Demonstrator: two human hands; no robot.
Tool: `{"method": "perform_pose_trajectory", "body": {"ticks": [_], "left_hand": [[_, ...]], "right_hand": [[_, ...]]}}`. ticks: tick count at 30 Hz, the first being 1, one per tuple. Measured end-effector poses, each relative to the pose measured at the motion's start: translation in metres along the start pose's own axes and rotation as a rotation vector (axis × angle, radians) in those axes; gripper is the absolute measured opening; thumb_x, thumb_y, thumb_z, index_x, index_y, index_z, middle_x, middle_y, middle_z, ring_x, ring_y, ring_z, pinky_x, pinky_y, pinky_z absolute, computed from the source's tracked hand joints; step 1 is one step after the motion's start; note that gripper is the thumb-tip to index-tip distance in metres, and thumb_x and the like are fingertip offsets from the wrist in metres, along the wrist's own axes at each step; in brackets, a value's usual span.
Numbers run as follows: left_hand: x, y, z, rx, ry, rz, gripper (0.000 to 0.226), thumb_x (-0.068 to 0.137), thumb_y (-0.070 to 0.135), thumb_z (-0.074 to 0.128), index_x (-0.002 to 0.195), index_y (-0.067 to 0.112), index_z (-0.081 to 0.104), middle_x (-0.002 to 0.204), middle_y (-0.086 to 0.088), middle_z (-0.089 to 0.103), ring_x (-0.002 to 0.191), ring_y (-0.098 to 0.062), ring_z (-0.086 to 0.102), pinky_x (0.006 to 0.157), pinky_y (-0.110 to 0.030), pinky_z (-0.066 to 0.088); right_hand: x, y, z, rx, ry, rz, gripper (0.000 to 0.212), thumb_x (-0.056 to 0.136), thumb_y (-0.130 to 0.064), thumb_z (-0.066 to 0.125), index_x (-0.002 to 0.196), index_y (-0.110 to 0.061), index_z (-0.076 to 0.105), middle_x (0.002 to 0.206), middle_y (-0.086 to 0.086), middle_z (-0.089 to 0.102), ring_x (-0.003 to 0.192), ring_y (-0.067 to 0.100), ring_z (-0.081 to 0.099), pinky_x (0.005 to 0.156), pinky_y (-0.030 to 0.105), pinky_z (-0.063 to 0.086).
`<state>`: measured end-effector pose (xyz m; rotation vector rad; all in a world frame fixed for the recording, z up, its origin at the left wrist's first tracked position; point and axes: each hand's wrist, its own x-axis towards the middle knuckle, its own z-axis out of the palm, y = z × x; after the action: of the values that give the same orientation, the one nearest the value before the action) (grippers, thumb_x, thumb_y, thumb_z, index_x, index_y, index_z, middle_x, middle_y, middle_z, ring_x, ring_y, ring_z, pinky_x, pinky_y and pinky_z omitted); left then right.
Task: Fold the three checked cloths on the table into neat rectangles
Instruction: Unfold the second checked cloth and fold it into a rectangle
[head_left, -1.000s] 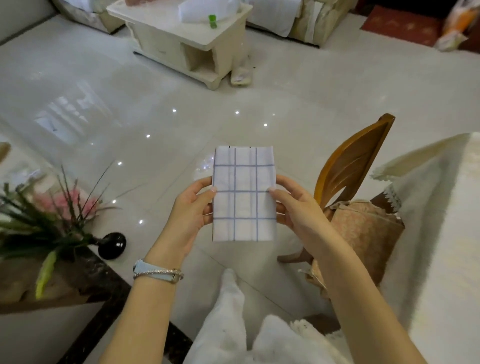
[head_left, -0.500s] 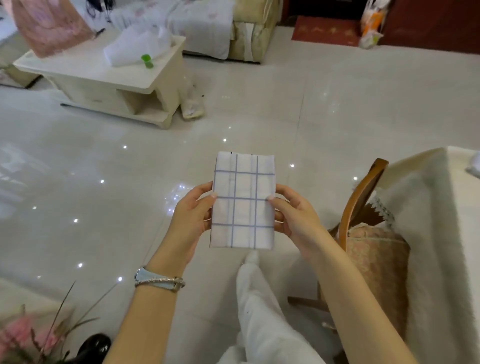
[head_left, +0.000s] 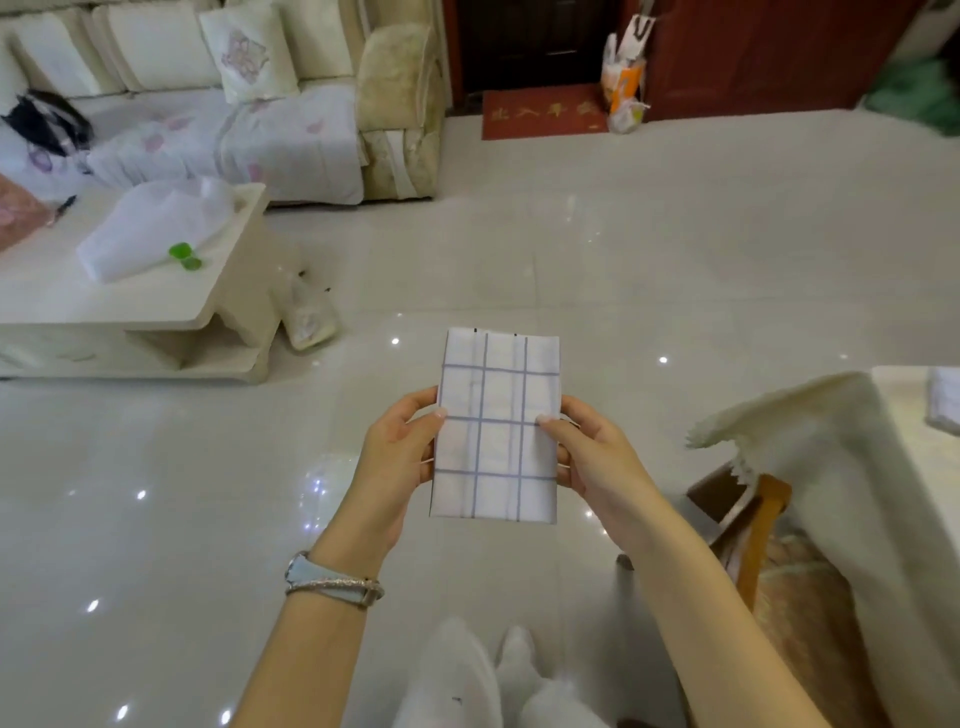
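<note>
Cloth (head_left: 496, 426), checked and folded into a rectangle, is held over the tiled floor (head_left: 675, 260), pinched at its side edges by the left hand (head_left: 400, 452) and right hand (head_left: 592, 457). A wooden chair (head_left: 769, 519) stands between it and the cream-covered bench (head_left: 831, 457) at right. Gold characters on the red doormat (head_left: 540, 111) are too blurred to read.

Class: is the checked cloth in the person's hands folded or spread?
Folded: the checked cloth forms a compact rectangle with straight edges, pinched between left hand and right hand.

Open floor (head_left: 675, 249) ahead, table (head_left: 841, 467) rightward
</note>
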<state>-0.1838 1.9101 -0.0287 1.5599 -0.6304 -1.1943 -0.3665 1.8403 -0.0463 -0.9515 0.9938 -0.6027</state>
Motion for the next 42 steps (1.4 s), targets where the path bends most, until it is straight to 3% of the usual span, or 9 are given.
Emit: {"method": "perform_pose_trajectory", "body": {"ticks": [7,13,20,30,42], "left_hand": [[0.135,0.037,0.055,0.046,-0.194,-0.030,0.023,0.100,0.016,0.051,0.117,0.022,0.065,0.099,0.000,0.077,0.088,-0.014,0.071,0.070,-0.029,0.055],[0.260,0.087,0.116,0.085,-0.405,-0.007,0.023,0.100,0.017,0.051,0.118,0.022,0.065,0.097,0.001,0.077,0.084,-0.010,0.071,0.067,-0.025,0.055],[0.385,0.152,0.187,0.160,-0.597,-0.016,0.022,0.099,0.020,0.053,0.117,0.024,0.064,0.097,0.002,0.077,0.090,-0.013,0.072,0.072,-0.027,0.055],[0.476,0.185,0.323,0.240,-0.779,-0.018,0.022,0.098,0.021,0.055,0.117,0.024,0.065,0.097,0.001,0.077,0.088,-0.013,0.072,0.072,-0.027,0.056],[0.516,0.206,0.555,0.325,-0.939,0.006,0.022,0.099,0.020,0.054,0.118,0.023,0.064,0.099,-0.001,0.077,0.088,-0.014,0.071,0.066,-0.022,0.055]], "right_hand": [[0.084,-0.044,-0.048,0.097,0.217,-0.029,0.024,0.099,-0.012,0.051,0.109,-0.026,0.069,0.111,0.003,0.074,0.103,0.024,0.070,0.087,0.040,0.058],[0.167,-0.098,-0.093,0.163,0.412,-0.078,0.022,0.099,-0.012,0.051,0.112,-0.019,0.068,0.111,0.007,0.074,0.100,0.024,0.071,0.074,0.033,0.056],[0.248,-0.174,-0.140,0.223,0.603,-0.158,0.022,0.098,-0.012,0.052,0.114,-0.014,0.067,0.115,0.012,0.071,0.104,0.029,0.070,0.075,0.033,0.057],[0.300,-0.224,-0.244,0.289,0.771,-0.193,0.023,0.099,-0.014,0.051,0.117,-0.017,0.066,0.117,0.009,0.070,0.105,0.026,0.069,0.087,0.038,0.058],[0.305,-0.279,-0.437,0.365,0.913,-0.261,0.025,0.101,-0.016,0.048,0.118,-0.020,0.065,0.113,0.006,0.073,0.105,0.024,0.070,0.085,0.034,0.057]]}}
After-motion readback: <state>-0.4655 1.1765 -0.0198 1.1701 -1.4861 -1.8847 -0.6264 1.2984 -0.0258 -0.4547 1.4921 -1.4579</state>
